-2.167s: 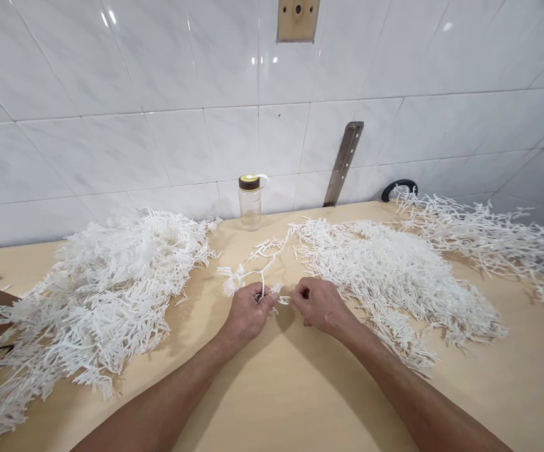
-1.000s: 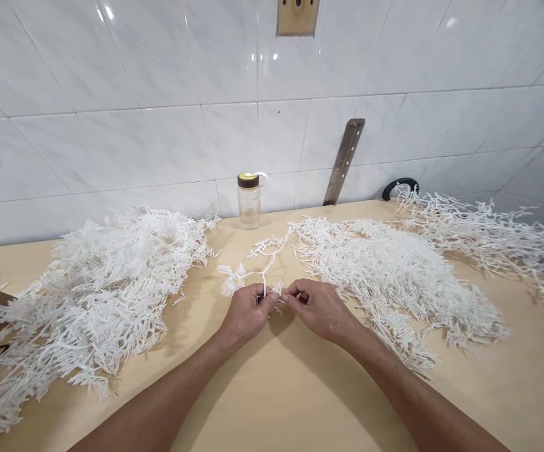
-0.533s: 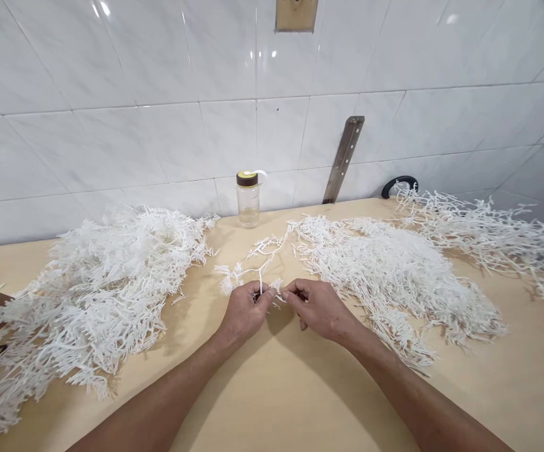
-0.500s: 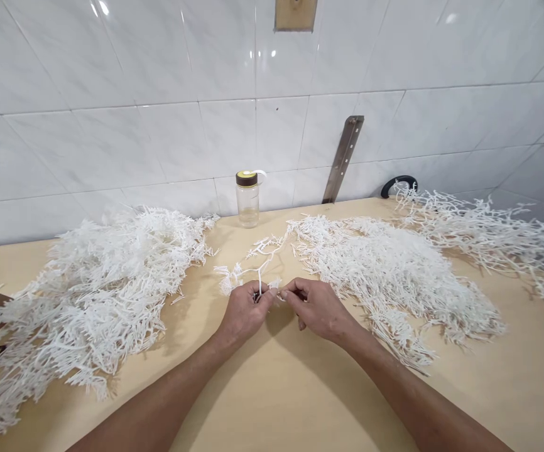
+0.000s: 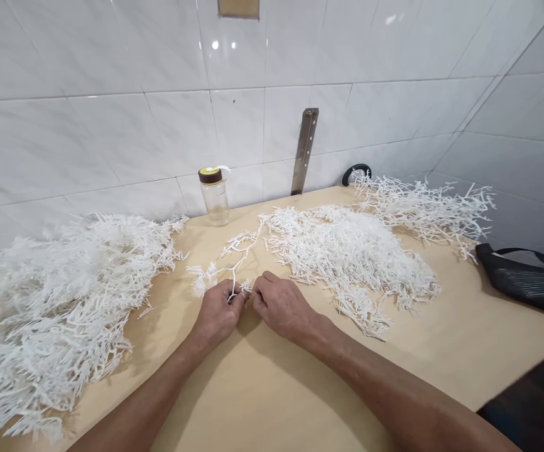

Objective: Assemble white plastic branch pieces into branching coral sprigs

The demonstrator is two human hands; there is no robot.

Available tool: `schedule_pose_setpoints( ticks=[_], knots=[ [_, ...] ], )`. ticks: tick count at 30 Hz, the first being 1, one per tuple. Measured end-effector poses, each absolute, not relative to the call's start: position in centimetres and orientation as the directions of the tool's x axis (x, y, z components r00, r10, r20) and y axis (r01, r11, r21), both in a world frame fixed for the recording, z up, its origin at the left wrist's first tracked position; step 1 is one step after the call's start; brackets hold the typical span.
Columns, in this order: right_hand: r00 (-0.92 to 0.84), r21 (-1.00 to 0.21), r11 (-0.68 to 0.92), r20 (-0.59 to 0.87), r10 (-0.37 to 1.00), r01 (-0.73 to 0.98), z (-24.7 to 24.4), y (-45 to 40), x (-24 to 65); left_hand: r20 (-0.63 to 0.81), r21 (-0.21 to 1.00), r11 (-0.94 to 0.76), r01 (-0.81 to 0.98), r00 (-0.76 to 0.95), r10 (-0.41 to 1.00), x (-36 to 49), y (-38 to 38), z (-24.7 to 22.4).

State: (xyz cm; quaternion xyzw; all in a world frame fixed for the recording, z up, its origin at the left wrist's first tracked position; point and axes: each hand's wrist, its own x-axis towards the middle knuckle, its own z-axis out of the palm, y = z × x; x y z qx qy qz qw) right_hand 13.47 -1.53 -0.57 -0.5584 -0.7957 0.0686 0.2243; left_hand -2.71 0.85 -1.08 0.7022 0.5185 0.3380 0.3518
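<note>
Between left fingers (image 5: 239, 302): white branch (image 5: 233, 272).

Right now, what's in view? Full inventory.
table: 1, tan, foreground
tiled walls: 2, whitish, back and right
wall plate: 1, tan, top edge
bottle: 1, clear, back centre
metal strip: 1, grey, against back wall
curved object: 1, black, back right
strapped object: 1, black, right edge
heaps: 3, white, left, centre-right, back right
branched piece: 1, white, centre
forearms: 2, bare, foreground
left hand: 1, bare, centre, holding branched piece
right hand: 1, bare, close beside left
</note>
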Motion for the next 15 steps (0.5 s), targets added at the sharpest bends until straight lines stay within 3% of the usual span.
schedule_pose_setpoints(
  ticks=[2, 5, 8, 15],
  knots=[
    [-0.216, -0.396, 0.324, 0.293, 0.931, 0.859, -0.65, -1.31, 13.24, 0.116, 0.860, -0.204, 0.469, 0.210, 0.971, -2.72, 0.91, -1.20],
    [-0.096, -0.586, 0.188, 0.186, 0.978, 0.788, -0.87, -1.09, 13.22, 0.156, 0.870, -0.213, 0.444, 0.161, 0.974, -2.68, 0.73, -1.34],
    [-0.152, -0.736, 0.161, 0.080, 0.985, 0.658, -1.12, -1.18, 13.38, 0.174, 0.877, -0.208, 0.433, 0.116, 0.978, -2.70, 0.44, -1.42],
    [-0.154, -0.863, 0.063, -0.018, 0.988, 0.502, -1.44, -1.37, 13.30, 0.038, 0.973, -0.075, 0.217, 0.170, 0.985, -2.95, 0.33, -0.99]
  ],
)
